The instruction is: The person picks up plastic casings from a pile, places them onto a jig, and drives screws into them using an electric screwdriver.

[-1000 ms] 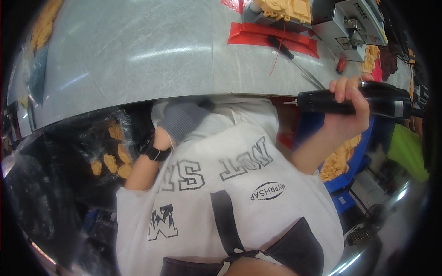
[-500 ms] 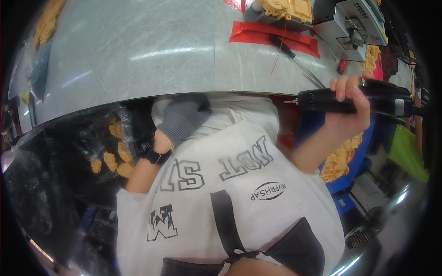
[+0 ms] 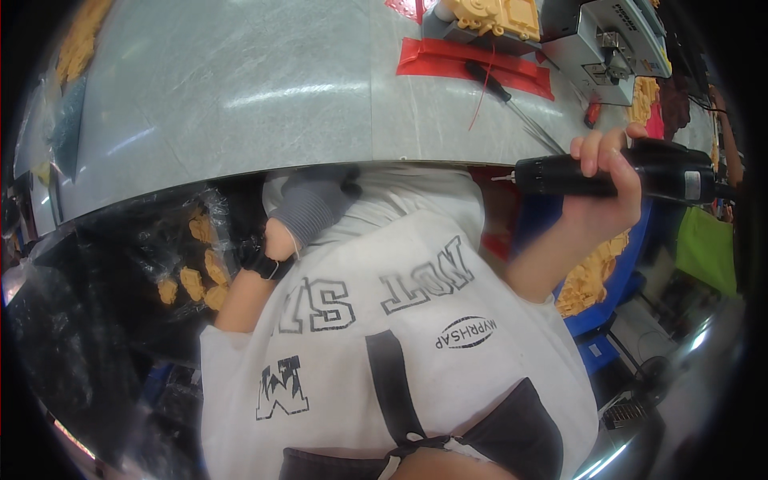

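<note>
My right hand (image 3: pixel 604 188) is wrapped round a black electric screwdriver (image 3: pixel 548 176), held level just off the table's front edge. The tool's thin metal bit (image 3: pixel 502 178) points left and touches nothing. My left hand (image 3: pixel 308 204), in a grey knitted glove, rests low against the white shirt at the table edge. Shadow and the edge hide its fingers, so I cannot make out whether it holds anything. A black band (image 3: pixel 264 260) circles the left wrist.
The grey table (image 3: pixel 240 88) bears a yellow plastic part (image 3: pixel 496 16) on a fixture, red tape (image 3: pixel 448 60), a black-handled screwdriver (image 3: pixel 488 80) and a metal machine (image 3: pixel 600 56). Yellow parts fill a blue bin (image 3: pixel 620 280) at right; more lie on black plastic sheeting (image 3: pixel 104 320) at left.
My left hand has shifted slightly toward the table edge, its fingers now more in shadow. The right hand keeps its hold on the electric screwdriver. Another person's arm shows at the far right.
</note>
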`<state>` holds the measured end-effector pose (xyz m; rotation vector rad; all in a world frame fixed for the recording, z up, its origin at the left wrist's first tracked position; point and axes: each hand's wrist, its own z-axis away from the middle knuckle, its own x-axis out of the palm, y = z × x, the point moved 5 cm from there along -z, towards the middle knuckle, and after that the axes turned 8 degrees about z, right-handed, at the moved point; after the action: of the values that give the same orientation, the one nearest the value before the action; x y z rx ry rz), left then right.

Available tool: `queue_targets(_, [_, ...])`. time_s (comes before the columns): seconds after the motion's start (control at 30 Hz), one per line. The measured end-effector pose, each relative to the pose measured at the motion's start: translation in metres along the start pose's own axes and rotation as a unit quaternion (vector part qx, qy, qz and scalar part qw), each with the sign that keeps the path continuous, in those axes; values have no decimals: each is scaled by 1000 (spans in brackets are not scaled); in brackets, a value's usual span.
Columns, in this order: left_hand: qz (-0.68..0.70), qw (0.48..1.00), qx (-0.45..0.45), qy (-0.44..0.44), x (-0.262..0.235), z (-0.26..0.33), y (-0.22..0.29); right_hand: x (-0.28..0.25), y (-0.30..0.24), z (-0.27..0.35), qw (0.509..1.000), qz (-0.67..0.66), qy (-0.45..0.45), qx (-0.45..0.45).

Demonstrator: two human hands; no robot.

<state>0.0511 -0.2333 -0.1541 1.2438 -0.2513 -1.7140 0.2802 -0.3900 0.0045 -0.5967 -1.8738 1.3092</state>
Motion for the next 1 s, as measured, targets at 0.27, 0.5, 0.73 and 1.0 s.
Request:
queue_targets(0.27, [-34,999,14,25,-2,6,0,-2,0,0,1000,-9,1,0])
queue_targets(0.5, [342,932,-82,91,-18,31,-21,-5,1,-2,1000,-4,11,0])
queue_targets(0.73, [592,791,-156,-7,-2,25,-13,1,4,-2,1000,1,4,8])
queue_targets(1.0, [521,842,-83,-111,-2,11,3,1,1,0,1000,-4,-1,8])
